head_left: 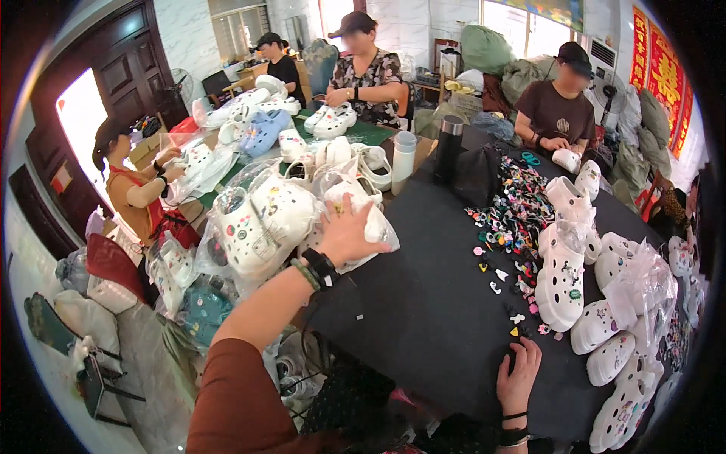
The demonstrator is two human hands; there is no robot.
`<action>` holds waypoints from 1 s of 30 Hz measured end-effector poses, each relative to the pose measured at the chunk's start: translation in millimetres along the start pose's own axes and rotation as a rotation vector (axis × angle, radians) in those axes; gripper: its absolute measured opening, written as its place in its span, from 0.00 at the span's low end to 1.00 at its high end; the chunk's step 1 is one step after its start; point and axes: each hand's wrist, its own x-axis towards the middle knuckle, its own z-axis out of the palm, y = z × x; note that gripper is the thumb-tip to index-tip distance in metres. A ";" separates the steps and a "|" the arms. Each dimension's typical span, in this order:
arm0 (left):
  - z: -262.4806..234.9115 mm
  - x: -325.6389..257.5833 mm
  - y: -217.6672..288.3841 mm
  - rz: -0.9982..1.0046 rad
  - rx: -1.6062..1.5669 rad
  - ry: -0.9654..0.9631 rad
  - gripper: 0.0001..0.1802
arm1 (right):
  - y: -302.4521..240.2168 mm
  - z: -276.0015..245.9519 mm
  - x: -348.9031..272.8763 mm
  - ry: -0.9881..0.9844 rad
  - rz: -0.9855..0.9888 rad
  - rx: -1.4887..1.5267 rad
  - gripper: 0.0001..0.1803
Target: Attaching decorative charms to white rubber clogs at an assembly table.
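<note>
The left hand (344, 233) lies open, palm down, on a white clog in a clear bag (355, 219) at the far left of the black worktop (423, 303). The right hand (518, 374) rests near, fingers spread flat, empty, just beside small coloured charms (507, 219). White clogs (563, 272) stand right.

It's a small packing workshop: several people sit round a black-covered table (423, 303) heaped with white clogs (561, 276), bagged pairs (261, 219) and scattered colourful shoe charms (514, 212), with stuffed sacks (484, 49) piled behind.
</note>
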 end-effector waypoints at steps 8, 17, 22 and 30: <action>24.5 -41.1 2.3 0.076 -0.090 0.020 0.65 | 8.6 6.2 -8.5 0.087 -0.060 0.011 0.16; 50.5 -23.7 -17.2 0.167 -0.128 0.455 0.44 | 6.1 11.8 1.8 0.191 -0.114 0.086 0.16; 20.8 -13.5 -25.8 0.170 -0.160 0.535 0.43 | 15.4 12.7 -2.7 0.196 -0.102 0.051 0.15; -71.8 -59.3 37.7 0.491 -0.474 0.760 0.35 | 11.1 6.7 -8.7 0.135 -0.050 0.048 0.15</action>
